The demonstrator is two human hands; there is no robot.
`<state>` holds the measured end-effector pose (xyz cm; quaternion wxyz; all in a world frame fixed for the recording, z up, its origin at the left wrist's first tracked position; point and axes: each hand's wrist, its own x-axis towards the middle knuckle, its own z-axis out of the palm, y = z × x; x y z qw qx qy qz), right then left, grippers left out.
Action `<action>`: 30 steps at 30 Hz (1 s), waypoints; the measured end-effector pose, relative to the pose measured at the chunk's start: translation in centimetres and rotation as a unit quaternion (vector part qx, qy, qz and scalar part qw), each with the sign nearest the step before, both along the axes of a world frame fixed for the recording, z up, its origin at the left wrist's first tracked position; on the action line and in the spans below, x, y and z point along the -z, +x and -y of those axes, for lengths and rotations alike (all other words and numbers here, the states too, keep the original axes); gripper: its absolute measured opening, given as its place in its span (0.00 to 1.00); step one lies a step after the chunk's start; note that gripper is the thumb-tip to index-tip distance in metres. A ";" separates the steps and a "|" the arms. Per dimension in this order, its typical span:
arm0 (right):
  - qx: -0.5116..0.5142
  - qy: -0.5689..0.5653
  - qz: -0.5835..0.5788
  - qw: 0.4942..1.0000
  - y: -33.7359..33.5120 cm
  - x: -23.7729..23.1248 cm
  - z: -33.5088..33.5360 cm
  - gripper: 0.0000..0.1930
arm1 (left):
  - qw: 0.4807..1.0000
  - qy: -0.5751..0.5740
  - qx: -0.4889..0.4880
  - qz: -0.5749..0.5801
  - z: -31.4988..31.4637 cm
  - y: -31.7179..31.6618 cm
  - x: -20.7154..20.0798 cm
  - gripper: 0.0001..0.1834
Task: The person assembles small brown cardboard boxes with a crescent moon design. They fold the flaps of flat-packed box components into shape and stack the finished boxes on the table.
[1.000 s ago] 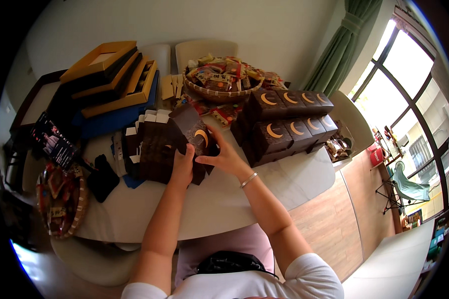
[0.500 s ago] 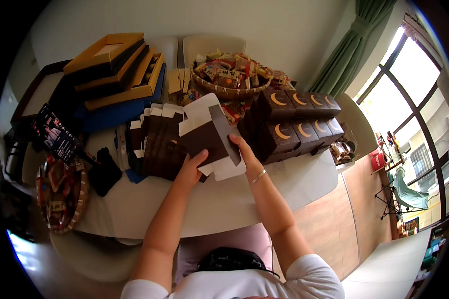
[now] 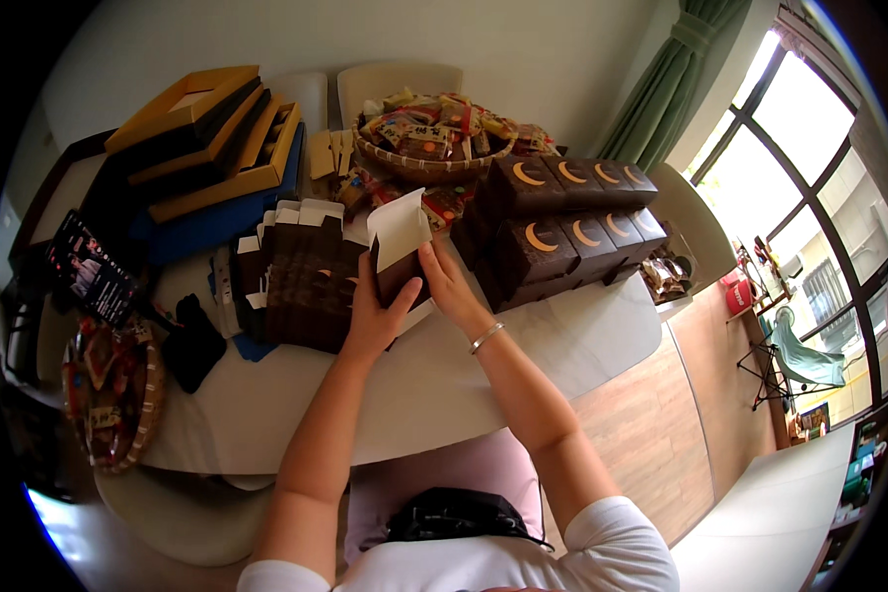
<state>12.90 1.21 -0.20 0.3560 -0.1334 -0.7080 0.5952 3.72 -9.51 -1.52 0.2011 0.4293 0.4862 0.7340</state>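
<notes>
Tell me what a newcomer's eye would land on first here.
First, the stack of dark brown boxes with yellow-orange crescents, on the right of the table. Next, the woven basket heaped with colourful packets at the back. Then, centrally, a brown carton with a pale flap raised, held between the left hand and right hand.

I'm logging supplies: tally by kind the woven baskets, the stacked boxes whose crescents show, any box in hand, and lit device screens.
Woven baskets: 2
Stacked boxes with crescents showing: 8
Held box: 1
Lit screen: 1
Total: 12
</notes>
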 end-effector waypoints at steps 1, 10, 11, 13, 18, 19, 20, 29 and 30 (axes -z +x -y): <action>-0.001 -0.022 -0.003 1.000 0.1 -0.1 0.0 0.31 | 1.000 0.007 -0.006 -0.010 -0.2 0.0 0.0 0.27; -0.053 -0.291 -0.109 0.949 0.1 -1.4 0.6 0.33 | 0.986 -0.010 -0.107 -0.128 0.1 -0.1 -0.7 0.29; -0.044 -0.316 -0.101 0.942 0.2 -1.7 0.7 0.32 | 0.985 -0.011 -0.111 -0.134 0.2 -0.1 -0.7 0.29; -0.059 -0.348 -0.095 0.931 0.2 -1.5 0.0 0.28 | 0.987 -0.016 -0.096 -0.130 0.3 0.0 -0.7 0.30; -0.116 -0.397 -0.094 0.906 0.8 -0.8 -1.6 0.21 | 0.985 -0.015 -0.083 -0.148 0.4 0.0 -0.9 0.31; -0.110 -0.399 -0.093 0.906 0.8 -0.7 -1.7 0.21 | 0.986 -0.018 -0.078 -0.146 0.4 0.0 -0.9 0.31; -0.103 -0.401 -0.091 0.906 0.8 -0.5 -1.9 0.20 | 0.987 -0.021 -0.073 -0.143 0.3 0.1 -0.9 0.32; -0.118 -0.335 -0.069 0.932 1.7 -1.5 -2.5 0.14 | 0.919 0.113 -0.173 -0.336 -0.1 -0.3 -0.7 0.29; -0.112 -0.330 -0.066 0.935 1.9 -1.6 -2.6 0.12 | 0.927 0.098 -0.150 -0.330 -0.1 -0.2 -0.9 0.27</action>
